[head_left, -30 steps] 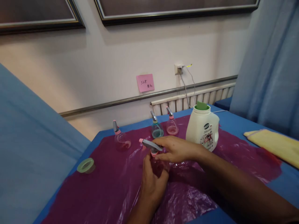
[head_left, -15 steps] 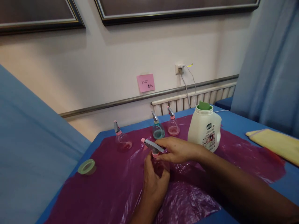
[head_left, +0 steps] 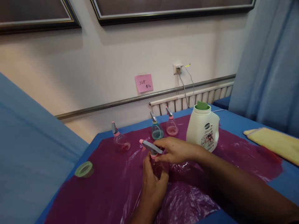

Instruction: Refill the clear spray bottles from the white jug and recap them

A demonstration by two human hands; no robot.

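Observation:
My left hand is wrapped round the clear body of a spray bottle with a pink collar and a grey trigger head. At that collar, the fingers of my right hand are closed on the neck and head. The bottle stands upright over the purple plastic sheet; my palms hide part of it. Behind it are a teal spray bottle and a pink one, both with a little liquid. Another pink-collared spray bottle sits farther left.
A white jug with something green in its mouth stands right of my hands. At left lies a pale green lid or cup. A yellow cloth rests on the blue tabletop. Blue curtains hang at both sides.
The view has shifted slightly, so most things sit a little farther left. The trigger head has turned a little between my fingers; both hands keep their hold on the bottle.

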